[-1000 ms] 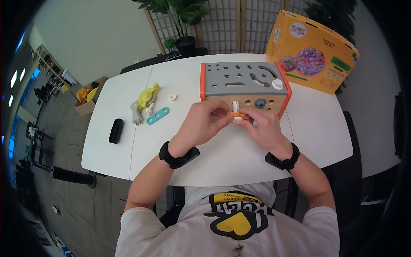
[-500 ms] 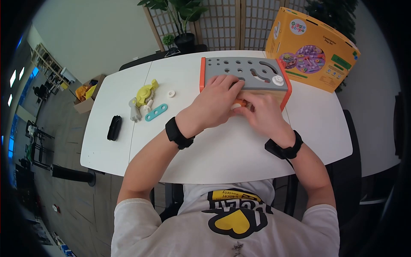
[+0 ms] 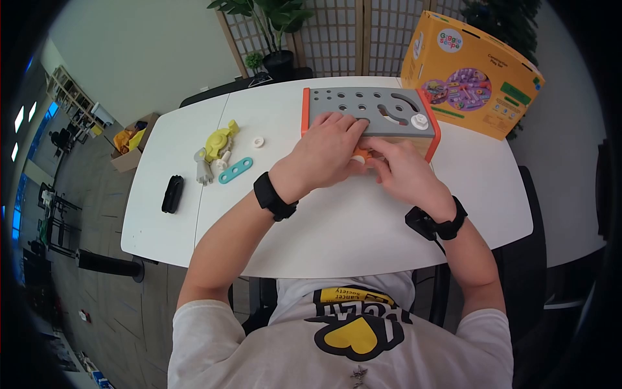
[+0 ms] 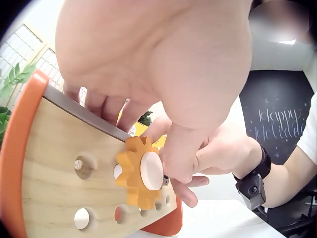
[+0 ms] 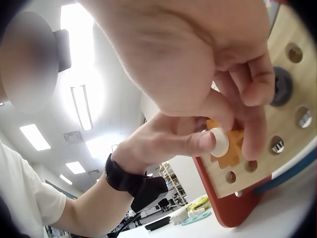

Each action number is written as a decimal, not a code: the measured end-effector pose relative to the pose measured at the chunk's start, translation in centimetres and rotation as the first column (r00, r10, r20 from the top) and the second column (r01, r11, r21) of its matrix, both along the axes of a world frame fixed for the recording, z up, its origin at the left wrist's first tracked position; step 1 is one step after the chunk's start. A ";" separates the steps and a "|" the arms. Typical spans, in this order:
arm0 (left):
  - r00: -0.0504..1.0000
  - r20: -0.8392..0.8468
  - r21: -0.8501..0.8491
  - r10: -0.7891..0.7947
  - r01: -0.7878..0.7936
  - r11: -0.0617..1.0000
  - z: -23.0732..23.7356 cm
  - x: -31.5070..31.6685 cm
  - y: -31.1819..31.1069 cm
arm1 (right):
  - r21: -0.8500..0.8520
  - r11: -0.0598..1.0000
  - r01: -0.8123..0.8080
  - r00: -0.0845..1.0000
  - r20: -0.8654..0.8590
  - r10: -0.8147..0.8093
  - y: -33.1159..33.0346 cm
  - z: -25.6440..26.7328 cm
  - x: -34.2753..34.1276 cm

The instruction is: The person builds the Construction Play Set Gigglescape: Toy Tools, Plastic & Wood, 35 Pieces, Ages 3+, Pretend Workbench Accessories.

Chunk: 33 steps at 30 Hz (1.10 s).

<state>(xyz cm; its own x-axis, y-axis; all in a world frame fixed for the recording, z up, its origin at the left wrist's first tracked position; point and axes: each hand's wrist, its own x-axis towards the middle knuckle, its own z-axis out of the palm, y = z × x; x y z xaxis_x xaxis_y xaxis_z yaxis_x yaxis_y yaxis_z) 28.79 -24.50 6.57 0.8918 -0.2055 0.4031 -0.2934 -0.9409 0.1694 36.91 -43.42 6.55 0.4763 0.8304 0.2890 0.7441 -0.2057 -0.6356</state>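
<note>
Tabletop (image 3: 311, 240), frame left: unmounted strip (image 3: 235, 170) | pressing at seemingly near-fixed orange gear (image 4: 132, 171) by unclenched left hand (image 3: 324, 152) | right hand (image 3: 413, 174): cannot tell

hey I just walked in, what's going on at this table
A person is working with both hands on an orange gear at the wooden front of a toy box. The left hand reaches over the box's top edge, its thumb at the gear's white cap. The right hand has its fingers about the gear; how firmly they hold it is unclear. A teal strip and a yellow piece lie on the table.
</note>
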 end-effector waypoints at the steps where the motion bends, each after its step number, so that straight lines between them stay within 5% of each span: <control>1: 1.000 -0.001 -0.007 0.000 0.000 1.000 0.0 0.0 -0.1 | -0.016 1.000 0.005 1.000 -0.013 -0.005 0.0 0.0 0.0; 15: 0.995 -0.099 -0.109 -0.035 0.024 0.994 0.7 0.9 0.1 | -0.077 0.997 -0.024 0.978 -0.208 0.007 0.3 0.4 0.3; 18: 0.990 -0.134 -0.157 -0.039 0.017 0.987 1.3 0.3 0.2 | -0.098 0.995 -0.017 0.994 -0.106 0.006 -0.3 0.6 0.3; 21: 0.985 0.116 -0.194 -0.124 0.145 0.970 0.1 -1.0 1.0 | -0.059 0.998 0.018 0.994 -0.106 -0.024 -1.5 1.7 0.6; 24: 0.986 0.119 -0.273 -0.117 0.145 0.951 1.5 -2.6 2.4 | 0.040 0.997 0.060 0.996 -0.064 -0.057 -2.8 2.6 1.4; 28: 0.858 0.091 -0.368 0.506 -0.443 0.817 1.1 -5.7 13.2 | 0.153 0.954 0.257 0.906 0.307 -0.293 -5.1 3.5 6.1; 31: 0.604 -0.027 -0.048 0.797 -0.797 0.602 -1.1 -10.1 21.8 | 0.216 0.956 0.199 0.917 0.303 -0.259 -5.6 1.9 8.5; 33: 0.460 -0.191 0.099 0.867 -0.870 0.483 -2.6 -12.5 25.5 | 0.138 0.975 0.177 0.953 0.222 -0.204 -5.4 1.3 9.1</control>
<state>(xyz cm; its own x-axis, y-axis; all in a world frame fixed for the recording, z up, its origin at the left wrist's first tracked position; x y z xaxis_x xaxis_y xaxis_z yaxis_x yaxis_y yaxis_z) 16.25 0.97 3.94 0.6603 0.7230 0.2031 0.7141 -0.6882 0.1283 46.03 -48.80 7.84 0.5305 0.6852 0.4990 0.8284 -0.2940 -0.4769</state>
